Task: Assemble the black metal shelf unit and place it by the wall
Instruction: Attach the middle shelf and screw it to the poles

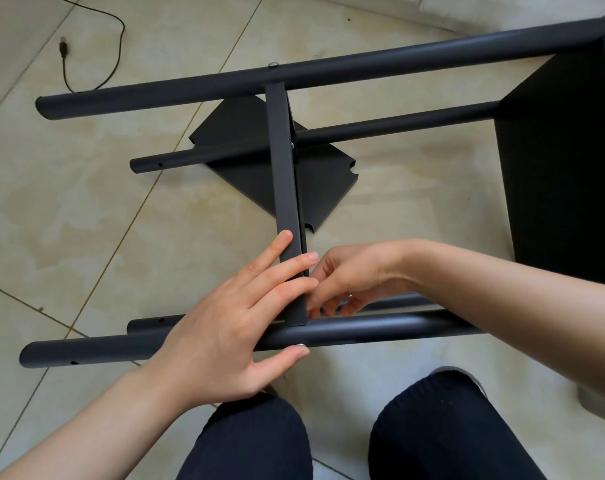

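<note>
**Bare arms, dark trousers**

The person wore no sleeves within view: both forearms were bare from the wrists to the frame edge. The left hand [225,327] and the right hand [349,278] carried no gloves, watch or bracelet that could be seen. The fingernails were short and unpainted. At six o'clock, the two knees were covered by dark navy or black trousers [432,427] of a finely ribbed or woven fabric, plain and without markings.

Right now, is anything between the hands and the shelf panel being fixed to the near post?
Nothing visible. The left hand rests on the shelf panel and near post; the right hand reaches its other side, fingertips partly hidden.
</note>
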`<action>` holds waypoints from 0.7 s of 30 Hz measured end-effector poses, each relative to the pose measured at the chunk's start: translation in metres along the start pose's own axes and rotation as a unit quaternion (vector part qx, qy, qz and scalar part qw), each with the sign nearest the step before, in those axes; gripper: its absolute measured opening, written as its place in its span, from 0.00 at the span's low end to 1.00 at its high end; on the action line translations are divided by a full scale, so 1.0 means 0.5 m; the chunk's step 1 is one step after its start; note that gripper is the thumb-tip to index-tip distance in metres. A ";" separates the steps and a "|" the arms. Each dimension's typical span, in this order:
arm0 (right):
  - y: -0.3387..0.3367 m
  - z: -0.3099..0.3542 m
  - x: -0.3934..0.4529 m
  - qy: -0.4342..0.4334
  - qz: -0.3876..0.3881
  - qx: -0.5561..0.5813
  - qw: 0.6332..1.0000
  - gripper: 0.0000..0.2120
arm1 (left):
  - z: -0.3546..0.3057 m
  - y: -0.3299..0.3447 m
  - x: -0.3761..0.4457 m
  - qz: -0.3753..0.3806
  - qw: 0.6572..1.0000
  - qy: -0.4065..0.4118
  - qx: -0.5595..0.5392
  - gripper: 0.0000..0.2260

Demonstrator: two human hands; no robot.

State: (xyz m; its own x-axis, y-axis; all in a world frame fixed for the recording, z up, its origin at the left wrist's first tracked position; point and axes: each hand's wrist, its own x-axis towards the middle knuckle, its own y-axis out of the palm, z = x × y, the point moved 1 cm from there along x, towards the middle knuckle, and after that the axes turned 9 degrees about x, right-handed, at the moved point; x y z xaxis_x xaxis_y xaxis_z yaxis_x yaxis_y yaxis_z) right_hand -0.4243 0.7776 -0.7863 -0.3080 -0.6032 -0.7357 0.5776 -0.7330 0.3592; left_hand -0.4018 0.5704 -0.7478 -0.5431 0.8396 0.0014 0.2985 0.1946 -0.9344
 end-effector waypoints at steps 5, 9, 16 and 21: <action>0.007 -0.004 0.009 0.005 0.003 0.025 1.000 0.16 | 0.000 0.001 0.001 -0.001 1.000 0.000 -0.003 0.27; -0.001 0.005 -0.006 -0.001 0.018 0.019 1.000 0.16 | 0.000 0.001 0.000 0.000 1.000 -0.001 0.000 0.27; 0.013 0.000 0.009 0.013 -0.010 0.002 1.000 0.13 | 0.001 0.003 0.000 -0.002 1.000 0.003 -0.002 0.27; 0.000 0.005 -0.009 -0.004 0.014 0.015 1.000 0.15 | 0.000 0.001 0.000 0.004 1.000 -0.003 -0.002 0.27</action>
State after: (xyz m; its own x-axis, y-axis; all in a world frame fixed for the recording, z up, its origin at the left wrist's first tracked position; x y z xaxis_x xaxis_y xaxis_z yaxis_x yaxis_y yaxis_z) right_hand -0.4247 0.7795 -0.7813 -0.2984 -0.6256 -0.7208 0.5638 -0.7249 0.3958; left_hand -0.4018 0.5703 -0.7483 -0.5458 0.8379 -0.0074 0.3051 0.1905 -0.9331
